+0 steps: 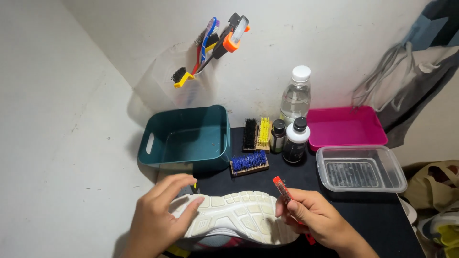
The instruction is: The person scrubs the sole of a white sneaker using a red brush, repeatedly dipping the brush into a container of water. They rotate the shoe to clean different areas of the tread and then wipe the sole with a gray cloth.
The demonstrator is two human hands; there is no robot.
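A sneaker (234, 217) lies sole-up on the black table (363, 210), its white tread facing me. My left hand (160, 215) rests on the left end of the sole, thumb and fingers pressing it. My right hand (315, 217) grips a thin red tool (283, 188), its tip pointing up just above the right end of the sole. The shoe's upper is mostly hidden beneath the sole.
A teal bin (184, 138) stands behind the shoe. Blue (248, 162), black (249, 134) and yellow (263, 133) brushes, a clear bottle (295, 98), two dark bottles (295, 141), a pink tray (346, 128) and a clear container (361, 168) sit further back. A wall holder (186, 83) carries brushes.
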